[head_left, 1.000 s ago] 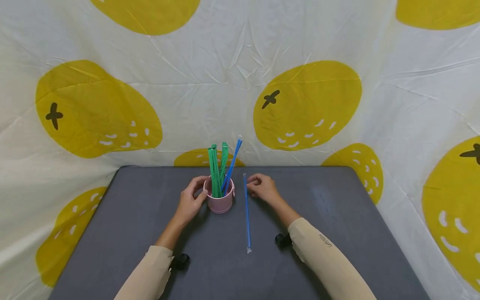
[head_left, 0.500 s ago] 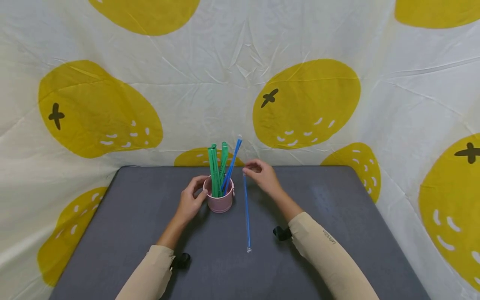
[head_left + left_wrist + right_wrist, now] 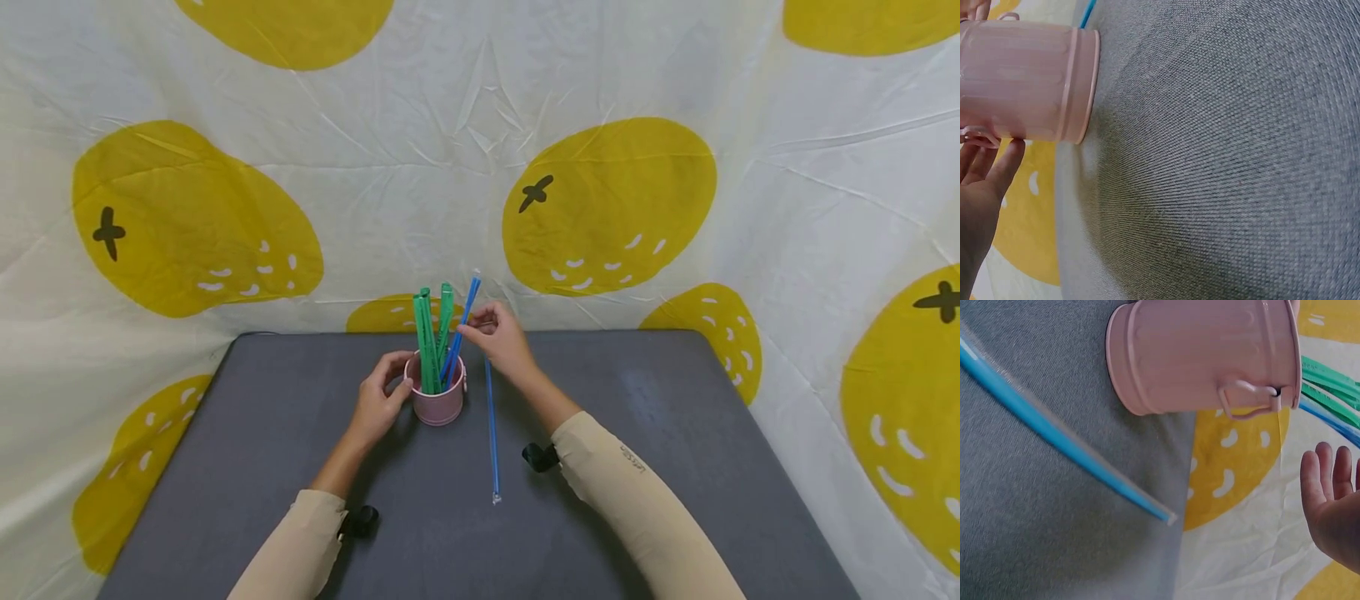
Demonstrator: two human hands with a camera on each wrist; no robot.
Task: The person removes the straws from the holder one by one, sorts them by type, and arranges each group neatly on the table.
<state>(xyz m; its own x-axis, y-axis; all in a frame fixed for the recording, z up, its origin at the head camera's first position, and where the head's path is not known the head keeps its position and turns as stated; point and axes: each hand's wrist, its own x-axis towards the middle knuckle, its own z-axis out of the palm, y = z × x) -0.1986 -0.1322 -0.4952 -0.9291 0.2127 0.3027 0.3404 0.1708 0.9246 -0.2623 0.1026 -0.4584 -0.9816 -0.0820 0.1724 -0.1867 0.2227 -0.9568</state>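
In the head view my left hand [image 3: 379, 398] grips a small pink pail [image 3: 438, 408] by its left side, thumb at the front and fingers behind. Several green wrapped straws [image 3: 426, 342] and blue wrapped straws [image 3: 467, 302] stand in the pail, the blue leaning right. My right hand [image 3: 501, 337] reaches the blue ones, thumb and forefinger at their upper part; whether they pinch is unclear. In the right wrist view its other fingers [image 3: 1325, 472] are extended, thumb and forefinger out of frame. A further blue straw in a clear wrapper [image 3: 492, 433] lies right of the pail.
A dark grey table [image 3: 637, 517] carries the pail and the loose straw. Behind it hangs a white cloth [image 3: 420, 208] with large yellow fruit prints. Wrist cameras [image 3: 540, 457] stick out from both sleeves.
My right hand has moved from beside the loose straw's far end, up and left to the blue straws in the pail. The left hand, pail and loose straw have stayed put.
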